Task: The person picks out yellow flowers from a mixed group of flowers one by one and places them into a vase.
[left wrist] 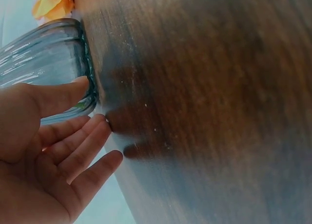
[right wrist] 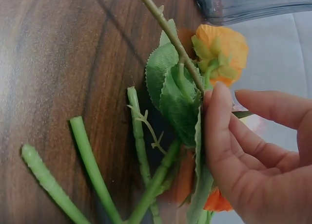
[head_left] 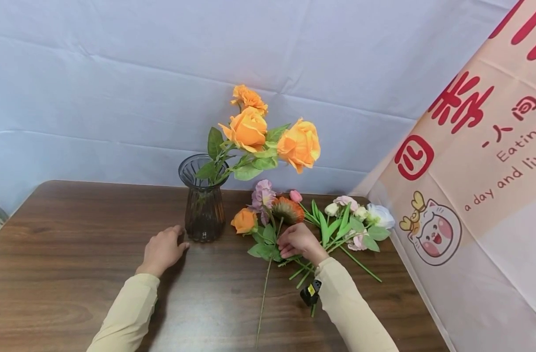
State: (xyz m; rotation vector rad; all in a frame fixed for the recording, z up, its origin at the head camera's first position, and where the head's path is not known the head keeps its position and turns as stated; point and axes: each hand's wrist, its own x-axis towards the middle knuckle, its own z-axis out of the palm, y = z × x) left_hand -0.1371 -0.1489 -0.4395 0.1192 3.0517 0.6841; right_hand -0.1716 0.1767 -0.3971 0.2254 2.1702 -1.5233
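A dark ribbed glass vase (head_left: 205, 215) stands on the table, holding orange roses (head_left: 299, 145) and a ruffled orange flower (head_left: 249, 99). My left hand (head_left: 161, 250) rests on the tabletop just left of the vase's base, fingers loosely extended. In the left wrist view its thumb overlaps the glass base (left wrist: 73, 53); contact is unclear. My right hand (head_left: 301, 242) has its curled fingertips at a thin brownish stem (right wrist: 170, 41), seemingly pinching it beside green leaves (right wrist: 178, 104). Around it lie an orange flower (head_left: 244, 221), a rust-orange bloom (head_left: 288, 211) and purple blossoms (head_left: 263, 194).
Right of my right hand lie white flowers (head_left: 379, 216), a pink tulip bud (head_left: 296, 196) and several crossed green stems (head_left: 360, 263). Behind the brown wooden table (head_left: 74, 274) hangs a pale cloth (head_left: 118, 107). A printed banner (head_left: 466, 166) borders the right side.
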